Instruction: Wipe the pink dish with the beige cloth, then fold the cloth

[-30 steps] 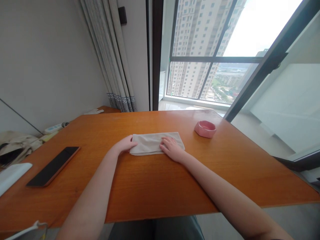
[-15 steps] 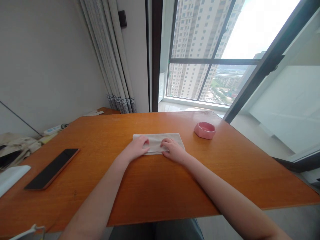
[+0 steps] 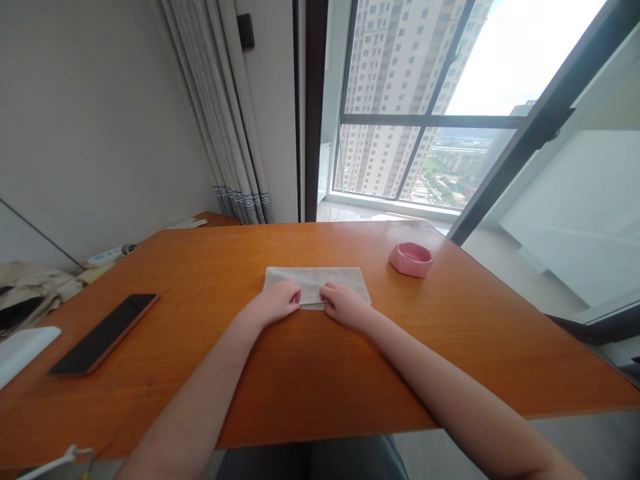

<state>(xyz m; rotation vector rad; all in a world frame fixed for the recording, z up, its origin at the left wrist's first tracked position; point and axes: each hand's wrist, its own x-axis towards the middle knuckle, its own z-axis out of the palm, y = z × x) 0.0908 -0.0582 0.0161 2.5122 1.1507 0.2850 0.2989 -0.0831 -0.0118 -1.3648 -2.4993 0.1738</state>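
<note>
A folded light-grey cloth (image 3: pixel 315 279) lies flat on the wooden table, its long side running left to right. My left hand (image 3: pixel 278 301) rests on the left half of its near edge, with thumb and curled fingers pinching the fabric there. On the right half, my right hand (image 3: pixel 345 305) grips the same near edge in a similar pinch. Between the two hands a short stretch of the edge shows, with a lower layer peeking out beneath. The fingertips are partly hidden under the curled fingers.
A pink faceted bowl (image 3: pixel 411 259) stands right of the cloth. At the left lies a dark phone-like slab (image 3: pixel 106 335) with an orange-brown edge. A white object (image 3: pixel 27 350) sits at the left edge. The table (image 3: pixel 320 400) ends close to my lap.
Both hands have moved slightly toward the cloth's near edge, and their fingers have curled from loosely spread into a pinch on it. The cloth stays in about the same place.
</note>
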